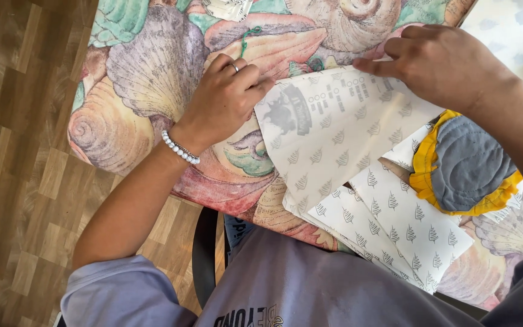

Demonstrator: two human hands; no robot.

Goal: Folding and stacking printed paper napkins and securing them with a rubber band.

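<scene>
**Two hands press a folded sheet of patterned paper on a shell-print tablecloth**

Nearest the camera, the person's lilac shirt (310, 284) fills the bottom edge, just below the paper. The white paper (340, 151), printed with small grey tree shapes, lies on the table as a long folded piece. Its long axis runs on a diagonal, from the upper end under the hands down to a loose corner that points toward the person's right side, close to the shirt. Several layers fan out at that lower end. The upper panel shows its reverse side, with faint grey markings showing through.

Just right of the paper's middle sits a grey quilted pad (467, 163) with a yellow frilled edge, partly tucked under the paper's edge.

The left hand (225, 100) rests at the paper's upper left corner, fingers curled and knuckles up, pressing the edge flat; I cannot tell whether it pinches the sheet. It wears a ring, and a pearl bracelet (181, 148) circles the wrist. The right hand (440, 60) lies at the paper's top edge, fingers bent down onto the fold, pressing rather than clasping.

Beyond the paper spreads the tablecloth (146, 66), printed with large shells. Left of it lies the wooden floor (13, 151).
</scene>
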